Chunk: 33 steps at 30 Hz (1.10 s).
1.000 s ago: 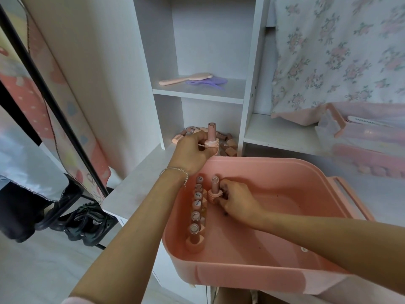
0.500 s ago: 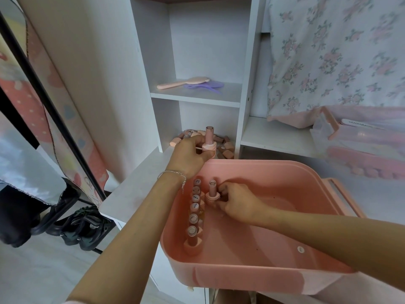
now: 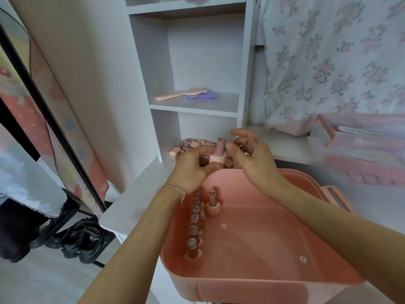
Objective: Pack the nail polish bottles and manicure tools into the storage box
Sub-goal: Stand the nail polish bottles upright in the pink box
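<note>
Right hand [image 3: 252, 159] has left the box floor since the earlier frame: it is now up above the far rim of the pink storage box [image 3: 274, 279], fingers spread and relaxed, holding nothing, reaching toward the bottle the left hand carries. Bottle it was setting down now stands alone [image 3: 213, 204] on the box floor, just beside the far end of the row.

Left hand [image 3: 192, 166] pinches a pink nail polish bottle [image 3: 218, 153] low on its body, thumb and fingers curled round it, cap up, slightly tilted. It hangs over the shelf edge just beyond the box's far-left corner. Looks like a hand-to-hand pass.

Row of bottles [image 3: 195, 224] stands upright along the box's left wall, touching one another, caps up. More bottles [image 3: 192, 144] lie in a loose heap at the back of the lower shelf compartment, behind both hands.

Handling, my read:
- bottle is small, rigid, probably glass body with a plastic cap; light but breakable if dropped onto the shelf
- smooth surface, so likely slick; grip the squat body, not the tall narrow cap, which gives leverage to tip
- narrow base and tall cap make it top-heavy; set it down vertically against a neighbour
- knocking the row could topple it domino-style

Also on the upper shelf: pink hairbrush [image 3: 182, 93] and a purple comb [image 3: 201, 97], touching. Clear case [image 3: 350, 139] sits at the shelf's right side, contents blurred.
</note>
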### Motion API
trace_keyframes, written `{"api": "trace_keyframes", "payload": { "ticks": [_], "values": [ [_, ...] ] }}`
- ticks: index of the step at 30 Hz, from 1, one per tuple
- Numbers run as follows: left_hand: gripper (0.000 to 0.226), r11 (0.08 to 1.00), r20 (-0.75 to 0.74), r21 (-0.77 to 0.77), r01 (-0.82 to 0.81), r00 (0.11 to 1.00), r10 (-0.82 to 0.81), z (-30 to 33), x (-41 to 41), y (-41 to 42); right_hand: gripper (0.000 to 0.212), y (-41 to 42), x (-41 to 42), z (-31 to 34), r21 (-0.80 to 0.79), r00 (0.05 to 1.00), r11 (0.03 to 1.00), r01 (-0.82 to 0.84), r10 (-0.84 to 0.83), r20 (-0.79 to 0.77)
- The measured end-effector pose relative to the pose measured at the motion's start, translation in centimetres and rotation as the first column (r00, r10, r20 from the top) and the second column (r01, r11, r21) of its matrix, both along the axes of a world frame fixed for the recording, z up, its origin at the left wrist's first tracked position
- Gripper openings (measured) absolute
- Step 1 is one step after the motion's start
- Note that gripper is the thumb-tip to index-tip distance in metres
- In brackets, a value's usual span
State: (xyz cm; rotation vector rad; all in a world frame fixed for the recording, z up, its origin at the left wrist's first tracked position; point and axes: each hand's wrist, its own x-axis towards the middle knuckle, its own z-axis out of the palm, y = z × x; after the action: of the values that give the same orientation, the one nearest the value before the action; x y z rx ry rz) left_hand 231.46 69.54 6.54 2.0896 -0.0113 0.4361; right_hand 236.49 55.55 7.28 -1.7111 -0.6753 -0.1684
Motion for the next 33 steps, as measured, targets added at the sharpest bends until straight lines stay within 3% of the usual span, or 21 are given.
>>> {"api": "trace_keyframes", "payload": {
  "ticks": [6,10,12,16,19,23,27,33],
  "values": [
    [0.031,0.996,0.032,0.016,0.086,0.996,-0.086,-0.2,0.1,0.2,0.012,0.0,-0.1,-1.2,-0.059,0.996,0.997,-0.055,0.058,0.065],
    [0.040,0.993,0.062,-0.013,0.118,0.991,-0.117,-0.3,0.1,0.1,0.018,-0.4,0.0,-1.2,-0.056,0.988,0.997,-0.059,0.066,0.136],
    [0.046,0.996,0.073,0.010,0.087,0.993,-0.088,-0.3,0.1,0.2,0.022,-0.7,0.2,-1.1,-0.029,0.988,0.999,-0.024,0.028,0.152],
    [0.041,0.978,0.097,0.180,-0.102,0.992,0.085,-0.5,0.3,0.5,0.010,-1.6,1.0,-1.0,-0.100,0.993,0.993,0.058,-0.047,0.110],
    [0.034,0.932,-0.018,0.283,-0.226,0.970,0.241,-0.6,0.4,0.9,0.011,-2.2,1.3,-0.9,-0.233,0.991,0.972,0.023,0.008,0.135],
    [0.018,0.888,-0.262,0.450,-0.095,0.937,0.233,-0.8,0.4,1.0,0.012,-2.7,1.4,-0.5,-0.259,0.987,0.954,-0.148,0.158,0.020],
    [0.020,0.896,-0.262,0.433,-0.096,0.938,0.227,-0.8,0.5,1.3,0.013,-3.0,1.4,-1.4,-0.426,0.915,0.811,-0.402,0.341,-0.215],
    [0.021,0.915,-0.260,0.386,-0.117,0.938,0.230,-0.8,0.5,1.3,0.022,-2.1,0.2,-4.5,-0.744,0.895,0.572,-0.346,0.439,-0.079]
  ]
}}
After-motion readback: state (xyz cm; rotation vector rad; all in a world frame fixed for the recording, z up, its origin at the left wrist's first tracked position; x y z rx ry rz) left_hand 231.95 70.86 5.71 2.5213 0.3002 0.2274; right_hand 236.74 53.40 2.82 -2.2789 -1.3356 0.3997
